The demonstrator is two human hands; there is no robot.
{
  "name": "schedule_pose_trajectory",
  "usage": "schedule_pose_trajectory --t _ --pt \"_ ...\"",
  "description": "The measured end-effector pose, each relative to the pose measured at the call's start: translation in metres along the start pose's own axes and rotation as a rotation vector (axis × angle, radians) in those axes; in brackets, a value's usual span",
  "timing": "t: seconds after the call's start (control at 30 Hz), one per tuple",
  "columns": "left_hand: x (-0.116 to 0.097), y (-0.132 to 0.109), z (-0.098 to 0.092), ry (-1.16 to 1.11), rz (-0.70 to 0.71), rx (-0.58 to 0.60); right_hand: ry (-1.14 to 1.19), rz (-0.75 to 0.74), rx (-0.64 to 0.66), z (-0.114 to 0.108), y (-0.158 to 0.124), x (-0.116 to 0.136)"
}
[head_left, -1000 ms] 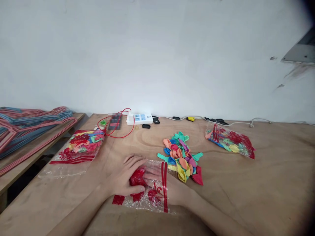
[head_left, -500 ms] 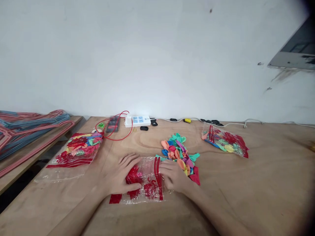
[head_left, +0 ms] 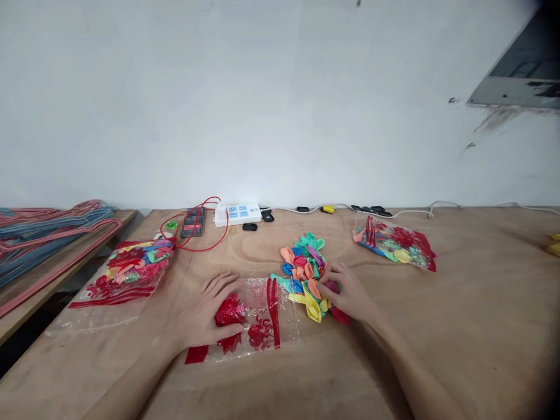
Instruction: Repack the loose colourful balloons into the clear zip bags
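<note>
My left hand (head_left: 205,312) lies on the end of a clear plastic bag with red print (head_left: 265,300), its fingers curled over a bunch of red balloons inside the bag. My right hand (head_left: 347,291) is in the right edge of a loose pile of multicoloured deflated balloons (head_left: 304,268), with its fingertips among them. A dark pink balloon shows just under those fingertips. Whether they pinch one, I cannot tell.
Filled printed bags of balloons lie at the left (head_left: 125,271) and back right (head_left: 394,245) of the plywood table (head_left: 459,332). A white power strip (head_left: 236,214), red wire (head_left: 205,245) and cable run along the wall. Coat hangers (head_left: 52,233) lie on a lower shelf at left.
My right hand has moved off the bag, rightward into the balloon pile. My left hand stays on the bag. The whole view has shifted slightly.
</note>
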State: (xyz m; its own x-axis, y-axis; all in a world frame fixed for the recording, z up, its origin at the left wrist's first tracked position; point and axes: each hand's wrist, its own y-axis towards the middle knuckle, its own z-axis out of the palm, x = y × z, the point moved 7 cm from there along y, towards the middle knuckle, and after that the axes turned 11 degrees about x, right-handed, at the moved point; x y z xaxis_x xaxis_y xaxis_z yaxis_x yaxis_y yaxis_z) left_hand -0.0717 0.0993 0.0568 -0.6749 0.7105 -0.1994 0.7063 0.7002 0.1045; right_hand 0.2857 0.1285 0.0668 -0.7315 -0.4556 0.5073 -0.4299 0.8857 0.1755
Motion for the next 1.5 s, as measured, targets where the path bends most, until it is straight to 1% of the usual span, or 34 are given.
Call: schedule_pose_trajectory --t 0.13,0.2,0.3,0.37,0.47,0.57,0.63,0.7,0.77,0.83,0.9,0.93,1.0,1.03,1.1,1.17,1.3,1.4,1.5 --pt "0.0 0.0 0.001 0.017 0.003 -0.003 0.079 0.085 -0.064 -0.006 0.0 -0.002" --pt "0.0 0.0 0.001 0.044 0.001 0.004 0.063 0.109 -0.042 -0.004 0.0 -0.001" --pt "-0.001 0.0 0.001 0.077 0.003 0.017 0.058 0.109 0.037 0.003 0.0 0.003" --pt "-0.001 0.0 0.001 0.088 0.001 0.021 0.12 0.116 0.035 0.005 0.0 0.004" --pt "-0.001 0.0 0.001 0.086 -0.002 0.025 0.35 0.176 -0.06 0.002 0.001 -0.002" --pt "-0.002 0.0 -0.001 0.075 0.001 0.013 0.678 0.322 -0.188 0.0 -0.003 -0.018" --pt "-0.003 0.0 -0.003 0.073 0.001 -0.002 0.842 0.39 -0.274 0.0 -0.006 -0.027" --pt "-0.004 0.0 -0.004 0.078 0.002 -0.006 0.925 0.395 -0.363 -0.003 -0.007 -0.032" --pt "-0.004 0.001 -0.004 0.081 0.002 -0.001 0.939 0.37 -0.444 -0.005 -0.008 -0.035" --pt "-0.004 0.001 -0.003 0.075 0.002 0.008 0.856 0.33 -0.498 -0.007 -0.008 -0.035" --pt "-0.003 0.001 -0.002 0.06 0.0 0.011 0.614 0.254 -0.469 -0.008 -0.005 -0.028" --pt "-0.003 0.001 -0.002 0.055 0.001 0.013 0.449 0.203 -0.418 -0.007 -0.002 -0.021" --pt "-0.002 0.001 -0.001 0.056 0.002 0.015 0.131 0.103 -0.274 0.0 0.003 -0.005" --pt "-0.002 0.001 -0.001 0.062 0.003 0.018 0.012 0.066 -0.2 0.005 0.004 0.002" --pt "-0.002 0.001 -0.001 0.074 0.003 0.023 -0.129 0.029 -0.094 0.013 0.005 0.011" --pt "-0.002 0.001 -0.001 0.071 0.0 0.026 -0.197 0.008 -0.043 0.016 0.004 0.018" --pt "-0.002 0.001 -0.001 0.039 -0.008 0.026 -0.291 -0.028 0.017 0.021 0.003 0.028" --pt "-0.002 0.001 -0.001 0.045 -0.014 0.025 -0.302 -0.008 0.021 0.025 0.003 0.025" --pt "-0.002 0.001 -0.001 0.051 -0.007 0.019 -0.197 0.055 -0.025 0.023 0.004 0.014"
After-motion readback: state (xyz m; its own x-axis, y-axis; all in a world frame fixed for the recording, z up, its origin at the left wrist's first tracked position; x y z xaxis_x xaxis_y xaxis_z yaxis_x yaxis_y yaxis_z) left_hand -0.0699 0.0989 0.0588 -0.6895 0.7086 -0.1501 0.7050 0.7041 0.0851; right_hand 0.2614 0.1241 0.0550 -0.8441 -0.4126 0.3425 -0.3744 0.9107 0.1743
